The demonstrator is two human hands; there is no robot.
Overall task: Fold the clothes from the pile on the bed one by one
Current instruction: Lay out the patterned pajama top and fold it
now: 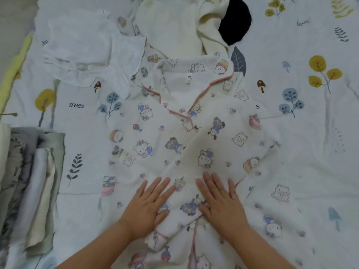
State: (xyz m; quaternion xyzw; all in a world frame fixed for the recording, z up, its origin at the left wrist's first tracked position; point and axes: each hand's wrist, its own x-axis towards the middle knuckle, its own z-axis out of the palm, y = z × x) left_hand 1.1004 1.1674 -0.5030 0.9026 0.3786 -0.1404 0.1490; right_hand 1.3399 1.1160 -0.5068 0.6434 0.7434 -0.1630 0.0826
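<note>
A white pyjama shirt with cartoon prints and pink piping lies spread on the bed, collar away from me, both sleeves folded in across its front. My left hand presses flat on the lower middle of the shirt, fingers straight. My right hand lies flat beside it on the folded-in sleeve, fingers spread. Beyond the collar sits the pile: a cream garment, a dark navy piece and a thin white garment at the upper left.
A stack of folded clothes in grey, white and cream stands at the left edge. The bed sheet, white with tree and leaf prints, stretches out to the right. A yellow strip runs along the far left edge.
</note>
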